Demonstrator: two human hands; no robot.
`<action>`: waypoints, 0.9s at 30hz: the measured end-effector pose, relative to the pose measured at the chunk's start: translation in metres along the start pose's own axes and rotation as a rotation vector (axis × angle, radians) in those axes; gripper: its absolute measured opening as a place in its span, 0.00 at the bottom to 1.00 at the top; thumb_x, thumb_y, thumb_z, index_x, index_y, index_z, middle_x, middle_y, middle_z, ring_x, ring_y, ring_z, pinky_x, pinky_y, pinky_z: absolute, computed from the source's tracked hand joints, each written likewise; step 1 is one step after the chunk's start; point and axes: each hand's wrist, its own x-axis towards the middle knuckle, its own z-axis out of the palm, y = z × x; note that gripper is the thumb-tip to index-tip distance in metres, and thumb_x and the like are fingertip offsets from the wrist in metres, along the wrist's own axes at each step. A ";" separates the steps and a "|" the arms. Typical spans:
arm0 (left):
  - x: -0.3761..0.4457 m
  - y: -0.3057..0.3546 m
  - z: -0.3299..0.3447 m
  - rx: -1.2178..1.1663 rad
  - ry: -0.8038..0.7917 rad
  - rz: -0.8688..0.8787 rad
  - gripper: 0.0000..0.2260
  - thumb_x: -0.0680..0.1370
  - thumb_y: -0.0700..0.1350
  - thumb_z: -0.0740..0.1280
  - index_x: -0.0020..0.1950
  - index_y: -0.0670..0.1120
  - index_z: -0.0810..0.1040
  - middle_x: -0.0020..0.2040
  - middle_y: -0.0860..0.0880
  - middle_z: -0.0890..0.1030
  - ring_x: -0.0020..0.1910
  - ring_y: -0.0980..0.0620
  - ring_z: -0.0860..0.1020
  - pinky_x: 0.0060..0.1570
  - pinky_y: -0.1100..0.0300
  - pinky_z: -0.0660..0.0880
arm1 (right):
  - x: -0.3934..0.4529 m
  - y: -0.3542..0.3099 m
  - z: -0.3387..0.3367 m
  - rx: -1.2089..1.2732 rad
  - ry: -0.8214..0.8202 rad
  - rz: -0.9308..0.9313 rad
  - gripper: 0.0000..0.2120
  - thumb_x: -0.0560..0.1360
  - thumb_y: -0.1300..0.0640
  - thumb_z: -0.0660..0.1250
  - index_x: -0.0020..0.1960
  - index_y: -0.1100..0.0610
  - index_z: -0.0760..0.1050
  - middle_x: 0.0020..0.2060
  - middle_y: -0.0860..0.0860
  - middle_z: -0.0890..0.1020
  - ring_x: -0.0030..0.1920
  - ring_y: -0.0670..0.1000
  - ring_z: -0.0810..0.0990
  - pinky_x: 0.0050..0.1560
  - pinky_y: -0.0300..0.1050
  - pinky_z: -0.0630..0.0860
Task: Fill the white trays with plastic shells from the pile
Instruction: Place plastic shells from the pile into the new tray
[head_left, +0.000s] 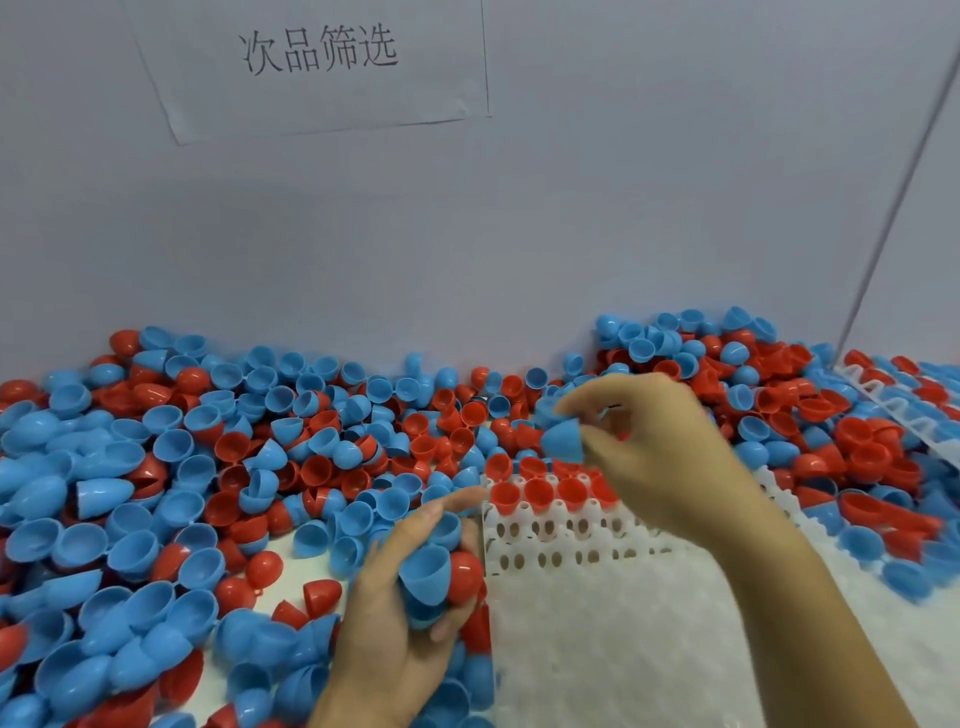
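Pale grey-blue wall (623, 208), white paper sign (317, 62) taped on it — printed characters, soft even light

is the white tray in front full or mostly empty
Mostly empty: the white tray holds red shells only along its far rows; the nearer holes show bare.

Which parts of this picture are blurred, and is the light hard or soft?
Head view: the right hand and its forearm are motion-blurred, as is the blue plastic shell it pinches; the left hand is sharper. The light is soft and even, without glare; the wide lens bends the paper sign on the wall.
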 end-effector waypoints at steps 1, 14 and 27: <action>0.001 0.000 -0.001 -0.039 0.004 0.009 0.19 0.72 0.49 0.68 0.55 0.38 0.85 0.34 0.45 0.74 0.20 0.56 0.67 0.15 0.69 0.60 | 0.001 0.009 -0.008 -0.045 0.050 0.012 0.13 0.78 0.63 0.66 0.57 0.51 0.82 0.44 0.37 0.78 0.41 0.37 0.79 0.33 0.25 0.73; 0.004 0.000 0.000 -0.112 0.053 0.027 0.16 0.73 0.48 0.65 0.52 0.39 0.86 0.34 0.44 0.75 0.18 0.56 0.63 0.14 0.66 0.61 | 0.023 0.103 0.014 -0.554 -0.243 0.269 0.20 0.76 0.67 0.67 0.63 0.51 0.80 0.61 0.51 0.81 0.55 0.53 0.81 0.54 0.48 0.82; 0.001 0.002 0.004 -0.101 0.114 0.055 0.09 0.70 0.46 0.70 0.47 0.44 0.79 0.36 0.43 0.76 0.20 0.55 0.67 0.15 0.66 0.61 | 0.021 0.075 -0.002 -0.531 -0.222 0.217 0.24 0.77 0.69 0.62 0.67 0.47 0.75 0.60 0.50 0.80 0.53 0.49 0.81 0.51 0.49 0.82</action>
